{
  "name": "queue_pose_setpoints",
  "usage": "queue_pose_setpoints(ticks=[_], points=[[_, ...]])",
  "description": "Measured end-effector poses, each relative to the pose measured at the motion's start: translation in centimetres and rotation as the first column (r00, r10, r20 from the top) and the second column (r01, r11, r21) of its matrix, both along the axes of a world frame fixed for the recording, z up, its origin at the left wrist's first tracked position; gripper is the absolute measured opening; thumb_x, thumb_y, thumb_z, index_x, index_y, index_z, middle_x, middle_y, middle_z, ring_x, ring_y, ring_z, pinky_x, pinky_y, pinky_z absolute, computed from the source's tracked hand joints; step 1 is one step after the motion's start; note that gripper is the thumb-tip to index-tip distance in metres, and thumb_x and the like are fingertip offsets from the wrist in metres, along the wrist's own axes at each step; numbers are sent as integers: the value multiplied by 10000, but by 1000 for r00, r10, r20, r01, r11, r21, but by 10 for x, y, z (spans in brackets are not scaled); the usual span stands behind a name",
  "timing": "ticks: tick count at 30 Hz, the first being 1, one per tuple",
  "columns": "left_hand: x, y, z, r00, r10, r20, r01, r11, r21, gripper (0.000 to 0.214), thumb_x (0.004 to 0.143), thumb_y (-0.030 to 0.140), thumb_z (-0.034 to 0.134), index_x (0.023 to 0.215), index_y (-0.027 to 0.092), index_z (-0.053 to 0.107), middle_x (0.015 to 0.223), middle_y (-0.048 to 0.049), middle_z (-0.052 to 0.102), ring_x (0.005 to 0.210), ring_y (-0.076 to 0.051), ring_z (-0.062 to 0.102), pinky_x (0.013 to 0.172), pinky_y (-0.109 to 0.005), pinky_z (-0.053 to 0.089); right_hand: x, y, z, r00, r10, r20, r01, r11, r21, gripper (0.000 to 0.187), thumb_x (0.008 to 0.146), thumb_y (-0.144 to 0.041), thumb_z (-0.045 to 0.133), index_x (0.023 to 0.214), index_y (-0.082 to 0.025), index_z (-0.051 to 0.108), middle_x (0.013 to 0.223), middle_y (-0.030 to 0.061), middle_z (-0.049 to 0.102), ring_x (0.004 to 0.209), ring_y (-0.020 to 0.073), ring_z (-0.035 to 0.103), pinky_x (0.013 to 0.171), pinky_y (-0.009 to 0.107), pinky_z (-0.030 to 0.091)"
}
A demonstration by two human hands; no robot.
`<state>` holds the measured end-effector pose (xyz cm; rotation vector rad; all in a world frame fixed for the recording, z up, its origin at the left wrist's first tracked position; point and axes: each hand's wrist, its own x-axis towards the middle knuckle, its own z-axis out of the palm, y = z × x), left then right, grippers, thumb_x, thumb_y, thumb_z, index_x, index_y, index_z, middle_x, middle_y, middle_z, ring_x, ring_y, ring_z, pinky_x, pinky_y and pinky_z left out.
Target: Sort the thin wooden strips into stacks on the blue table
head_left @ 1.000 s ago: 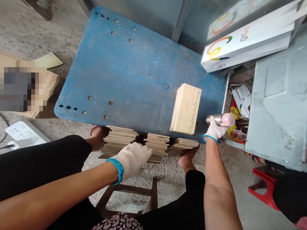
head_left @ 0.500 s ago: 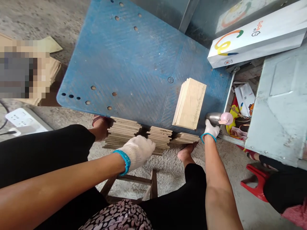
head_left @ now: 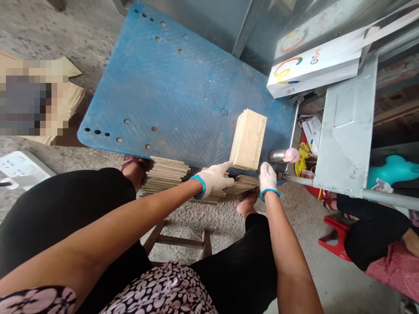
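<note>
both gloved hands reach toward the stack of pale boards lying on the blue bench, just right of the frame's centre. the left hand comes in from the lower left with its index finger stretched out to the stack's near left corner, the other fingers loosely curled and clamped on nothing. the right hand sits at the stack's near right corner; whether its fingers are apart or together cannot be told from this angle. below the bench edge, darker board piles stand on the floor by the person's feet. right of the hands lie a steel flask with a pink cap and a grey metal panel; a white box sits at the upper right.
</note>
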<state>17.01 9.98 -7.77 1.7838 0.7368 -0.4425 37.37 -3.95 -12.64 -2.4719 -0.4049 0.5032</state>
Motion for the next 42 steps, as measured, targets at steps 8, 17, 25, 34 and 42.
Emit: queue_pose_setpoints(ticks=[8, 17, 25, 34, 42], points=[[38, -4, -31, 958, 279, 72, -263, 949, -175, 394, 796, 202, 538, 1171, 187, 660, 1008, -45, 692, 883, -178, 633, 734, -222, 475, -17, 23, 1, 995, 78, -55, -80, 996, -36, 303, 873, -380, 391, 835, -193, 626, 940, 69, 674, 988, 231, 570, 966, 363, 432], [60, -10, -47, 785, 592, -183, -596, 644, -479, 90, 898, 222, 525, 847, 163, 570, 598, 30, 419, 485, -82, 400, 522, -204, 395, -14, 18, -3, 989, 67, -132, -63, 998, 31, 349, 869, -451, 368, 770, -209, 598, 738, 18, 612, 774, 200, 553, 814, 320, 465], [59, -3, -55, 743, 630, -226, -654, 611, -447, 170, 911, 339, 573, 898, 171, 555, 621, 14, 478, 507, -90, 455, 500, -201, 402, -19, 22, -2, 993, 77, -88, -73, 996, 45, 333, 848, -466, 421, 755, -211, 613, 751, 23, 635, 831, 208, 549, 831, 303, 448], [64, 5, -52, 812, 545, -209, -583, 744, -326, 81, 803, 214, 618, 770, 155, 573, 535, 18, 436, 474, -110, 448, 481, -234, 377, -22, 23, 3, 992, 112, -65, -111, 994, 10, 301, 852, -409, 415, 792, -199, 622, 840, 42, 656, 872, 209, 551, 883, 317, 438], [61, 8, -51, 867, 466, -175, -498, 824, -269, 156, 778, 290, 645, 794, 135, 631, 664, -53, 588, 550, -153, 569, 511, -259, 436, -22, 21, 4, 991, 104, -82, -99, 993, 60, 336, 846, -442, 420, 735, -198, 622, 724, -1, 628, 789, 192, 544, 821, 298, 445]])
